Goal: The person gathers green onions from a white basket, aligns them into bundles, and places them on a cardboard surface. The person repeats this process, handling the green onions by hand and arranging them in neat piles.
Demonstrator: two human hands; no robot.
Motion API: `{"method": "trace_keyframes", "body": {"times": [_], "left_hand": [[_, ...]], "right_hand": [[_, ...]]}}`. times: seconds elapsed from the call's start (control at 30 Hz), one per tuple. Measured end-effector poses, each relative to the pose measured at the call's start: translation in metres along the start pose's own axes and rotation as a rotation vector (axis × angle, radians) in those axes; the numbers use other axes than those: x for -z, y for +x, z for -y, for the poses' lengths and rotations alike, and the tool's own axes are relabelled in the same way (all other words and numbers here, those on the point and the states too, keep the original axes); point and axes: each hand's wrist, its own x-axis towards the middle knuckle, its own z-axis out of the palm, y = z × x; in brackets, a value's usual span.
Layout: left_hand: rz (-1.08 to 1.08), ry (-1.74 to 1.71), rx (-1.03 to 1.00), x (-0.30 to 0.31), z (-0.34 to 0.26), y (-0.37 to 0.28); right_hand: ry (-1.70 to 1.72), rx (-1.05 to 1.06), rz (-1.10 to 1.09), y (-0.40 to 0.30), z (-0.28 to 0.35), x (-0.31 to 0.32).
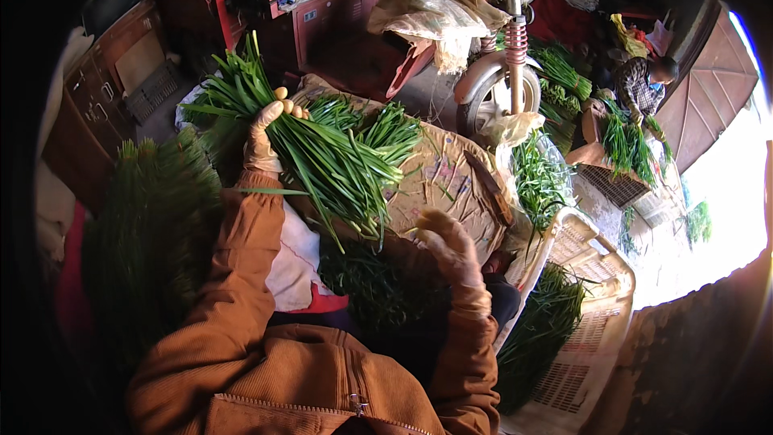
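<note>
My left hand (264, 136), in a pale thin glove, grips a thick bunch of long flat green leaves (338, 160) that look like garlic chives. The bunch lies slanted over the near left part of a covered work surface (435, 169), its pale cut ends pointing right and toward me. Behind it, more chives (392, 133) rest on the same cover. My right hand (447, 244), also gloved, hovers at the surface's near edge with fingers curled but apart; it is slightly blurred. A long brown flat tool (488, 188) lies beyond it.
A tall mass of chives (151, 211) stands at my left. On the right, a white plastic crate (595, 308) holds loose greens (543, 326), near a plastic bag of leaves (540, 169). A three-wheeler's front wheel (504, 99) stands behind; another person (641, 87) handles chives at far right.
</note>
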Motion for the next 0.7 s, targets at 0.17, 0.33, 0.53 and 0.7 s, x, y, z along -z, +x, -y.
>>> {"method": "trace_keyframes", "body": {"times": [0.17,0.33,0.53,0.7], "left_hand": [[-0.083,0.094,0.006,-0.034,0.014,-0.015],[-0.106,0.098,-0.01,-0.037,0.018,-0.015],[-0.029,0.094,-0.007,0.001,0.005,-0.014],[-0.076,0.094,0.014,-0.026,0.015,-0.023]], "right_hand": [[-0.541,0.344,-0.048,0.044,0.01,-0.06],[0.671,-0.009,0.038,0.02,0.019,-0.032],[0.448,-0.007,0.148,-0.025,0.017,0.02],[0.136,-0.072,0.172,0.006,0.0,-0.031]]}}
